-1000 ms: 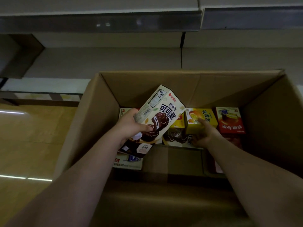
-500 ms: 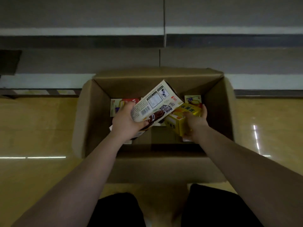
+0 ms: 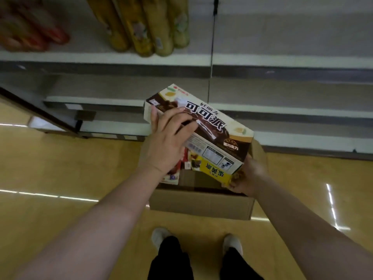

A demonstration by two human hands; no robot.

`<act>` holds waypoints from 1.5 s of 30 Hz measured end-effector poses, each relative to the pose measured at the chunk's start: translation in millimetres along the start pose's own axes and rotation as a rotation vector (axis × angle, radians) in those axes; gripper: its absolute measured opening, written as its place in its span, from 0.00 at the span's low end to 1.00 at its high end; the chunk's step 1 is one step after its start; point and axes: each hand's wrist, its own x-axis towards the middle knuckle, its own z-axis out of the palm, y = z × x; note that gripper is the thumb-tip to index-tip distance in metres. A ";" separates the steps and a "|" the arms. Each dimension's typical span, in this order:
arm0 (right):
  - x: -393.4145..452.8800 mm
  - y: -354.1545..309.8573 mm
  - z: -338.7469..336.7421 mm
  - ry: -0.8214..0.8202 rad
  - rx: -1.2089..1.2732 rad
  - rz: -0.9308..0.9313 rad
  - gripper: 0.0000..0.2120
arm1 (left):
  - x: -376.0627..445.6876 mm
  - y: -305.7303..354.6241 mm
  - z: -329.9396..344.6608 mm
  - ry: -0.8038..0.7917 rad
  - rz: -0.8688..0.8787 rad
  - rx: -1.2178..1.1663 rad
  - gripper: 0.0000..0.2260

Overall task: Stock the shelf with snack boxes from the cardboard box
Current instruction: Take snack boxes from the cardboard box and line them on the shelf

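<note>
Both forearms bare from the bottom edge of the view to the wrists; no sleeves, watch, rings or gloves visible. Left hand [image 3: 164, 146] and right hand [image 3: 249, 176] bare. Legs in black trousers [image 3: 170, 261], loose at the ankle, one leg either side of lower centre. Light-coloured shoes, whitish, rounded toes: left shoe [image 3: 159, 236], right shoe [image 3: 232, 242]. Detail on the shoes too blurred to make out.

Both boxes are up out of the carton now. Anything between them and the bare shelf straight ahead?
Nothing visible. The brown snack box in the left hand and the yellow snack box in the right hand face bare shelf; the yellow packets sit further left.
</note>
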 end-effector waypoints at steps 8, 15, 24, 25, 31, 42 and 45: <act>-137.6 -77.2 17.2 -0.223 -0.055 -0.247 0.32 | 70.1 7.5 -106.1 0.283 0.044 0.203 0.14; -244.6 -112.7 61.2 -0.400 -0.187 -0.387 0.35 | 128.3 -29.1 -216.1 0.313 0.175 0.423 0.19; -337.5 -151.8 108.5 -0.435 -0.095 -0.644 0.25 | 187.4 -38.7 -323.6 0.388 -0.066 0.444 0.33; -342.3 -157.4 109.0 -0.433 -0.098 -0.675 0.25 | 191.9 -38.1 -330.5 0.448 -0.207 0.325 0.36; -359.3 -179.3 107.9 -0.379 -0.215 -0.814 0.25 | 205.6 -43.1 -383.8 0.489 -1.004 -1.625 0.17; -367.5 -182.2 125.0 -0.290 -0.358 -0.843 0.36 | 197.2 -54.4 -384.3 0.262 -1.193 -1.592 0.25; -369.7 -185.7 117.9 -0.329 -0.242 -0.831 0.32 | 203.5 -52.2 -379.4 0.300 -1.209 -1.617 0.22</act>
